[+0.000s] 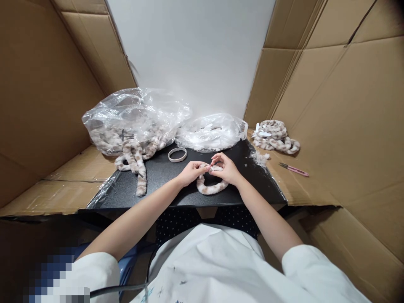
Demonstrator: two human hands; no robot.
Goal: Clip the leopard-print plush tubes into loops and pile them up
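Observation:
My left hand (192,171) and my right hand (224,168) meet over the black table (164,185), fingers pinched together on the two ends of a furry brown-and-white loop (211,187) that hangs in a curve below them. A small white piece sits between the fingertips; I cannot make out what it is. A plain white ring (177,154) lies on the table just behind my left hand.
A clear plastic bag (132,120) of furry strips sits at the back left, some strips (139,168) spilling out. A second clear bag (211,132) lies behind my hands. Finished furry loops (276,136) and pink snips (293,169) rest on cardboard (315,185) at right. Cardboard walls enclose both sides.

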